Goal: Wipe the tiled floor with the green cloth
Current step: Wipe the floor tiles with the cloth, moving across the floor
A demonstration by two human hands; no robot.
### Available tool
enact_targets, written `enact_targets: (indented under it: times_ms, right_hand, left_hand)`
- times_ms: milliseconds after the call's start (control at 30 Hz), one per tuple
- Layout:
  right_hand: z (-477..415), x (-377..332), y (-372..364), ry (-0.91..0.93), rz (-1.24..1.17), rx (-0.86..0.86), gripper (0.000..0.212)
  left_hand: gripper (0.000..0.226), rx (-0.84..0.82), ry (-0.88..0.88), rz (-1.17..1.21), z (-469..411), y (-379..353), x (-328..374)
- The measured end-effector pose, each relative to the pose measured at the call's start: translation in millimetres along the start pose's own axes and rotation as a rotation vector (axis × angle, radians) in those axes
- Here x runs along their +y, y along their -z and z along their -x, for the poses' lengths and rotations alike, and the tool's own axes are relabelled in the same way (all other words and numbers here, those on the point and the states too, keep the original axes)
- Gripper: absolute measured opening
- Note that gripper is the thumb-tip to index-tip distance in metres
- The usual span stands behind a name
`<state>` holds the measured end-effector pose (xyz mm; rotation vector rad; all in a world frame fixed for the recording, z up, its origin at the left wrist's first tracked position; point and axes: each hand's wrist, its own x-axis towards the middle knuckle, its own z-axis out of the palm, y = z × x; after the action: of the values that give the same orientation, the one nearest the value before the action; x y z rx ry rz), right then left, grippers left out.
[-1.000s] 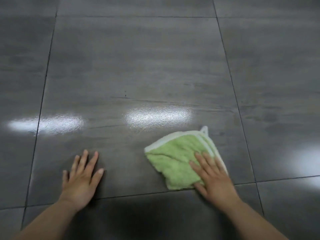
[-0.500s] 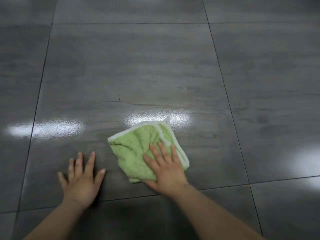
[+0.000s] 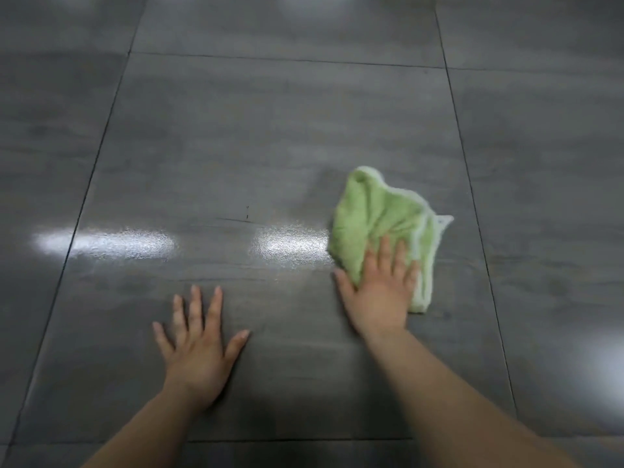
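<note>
A crumpled green cloth (image 3: 378, 217) with a white edge lies on the dark grey tiled floor (image 3: 270, 136), right of centre on the big middle tile. My right hand (image 3: 381, 285) presses flat on the cloth's near part, fingers straight and spread; the cloth's far part sticks out beyond the fingertips. My left hand (image 3: 199, 342) rests flat on the bare tile to the left, fingers spread, apart from the cloth.
Glossy large tiles with thin dark grout lines run in all directions. Bright light reflections (image 3: 104, 243) shine on the floor left of the cloth and at the right edge. A small dark mark (image 3: 247, 212) sits on the middle tile.
My right hand has slid the cloth to the right and farther away, and the cloth has bunched up. My left hand stays flat on the tile.
</note>
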<state>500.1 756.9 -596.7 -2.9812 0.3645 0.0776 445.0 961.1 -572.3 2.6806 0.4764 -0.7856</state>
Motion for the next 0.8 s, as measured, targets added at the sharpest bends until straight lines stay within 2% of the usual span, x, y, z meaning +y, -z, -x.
enact_targets:
  times_ms: [100, 133, 200, 267, 367, 433, 467, 500, 533, 600, 667, 733, 800]
  right_hand:
    - [21.4, -43.4, -3.2, 0.415, 0.042, -0.140, 0.071]
    - [20.3, -38.9, -3.2, 0.491, 0.052, -0.164, 0.069]
    - [8.3, -5.6, -0.2, 0.555, 0.103, -0.148, 0.068]
    - [0.1, 49.4, 2.9, 0.443, 0.148, -0.117, 0.068]
    - [13.8, 116.6, 23.9, 0.008, 0.014, -0.093, 0.074]
    - [28.2, 115.6, 35.8, -0.330, -0.133, -0.091, 0.076]
    - [33.3, 101.1, 37.7, -0.440, -0.139, -0.121, 0.071]
    - [38.9, 82.3, 37.1, -0.441, -0.120, -0.148, 0.063]
    - [44.3, 62.0, 32.5, -0.328, -0.090, -0.152, 0.057]
    - [52.5, 22.4, 23.7, 0.011, 0.039, -0.225, 0.056]
    - [57.7, -5.9, 25.9, 0.205, 0.071, -0.315, 0.059]
    - [53.5, -24.9, 52.1, 0.327, 0.073, -0.367, 0.060]
    - [39.3, -27.6, 69.2, 0.320, 0.058, -0.439, 0.049]
  left_hand:
    - [0.105, 0.029, -0.002, 0.010, 0.5, -0.1, 0.8]
    - [0.107, 0.029, -0.001, 0.010, 0.0, -0.1, -0.3]
    - [0.096, 0.010, 0.004, 0.007, -0.8, 0.9, -2.1]
    - [0.087, -0.014, -0.003, -0.001, -0.9, 1.8, -2.3]
    - [0.094, -0.031, -0.009, -0.003, -0.3, 2.4, -3.0]
    - [0.081, -0.060, -0.009, -0.041, 0.1, 2.9, -2.9]
    - [0.079, -0.071, -0.011, -0.053, -0.2, 3.3, -2.8]
    - [0.079, -0.081, -0.016, -0.061, -0.5, 4.6, -2.2]
    - [0.079, -0.091, -0.020, -0.064, -0.5, 5.9, -2.2]
    - [0.076, -0.118, -0.043, -0.076, 1.2, 11.6, -4.8]
    - [0.076, -0.138, -0.096, -0.112, 3.1, 20.7, -11.3]
    - [0.073, -0.156, -0.156, -0.127, 3.1, 33.0, -18.3]
    - [0.067, -0.180, -0.210, -0.092, 5.3, 51.1, -23.2]
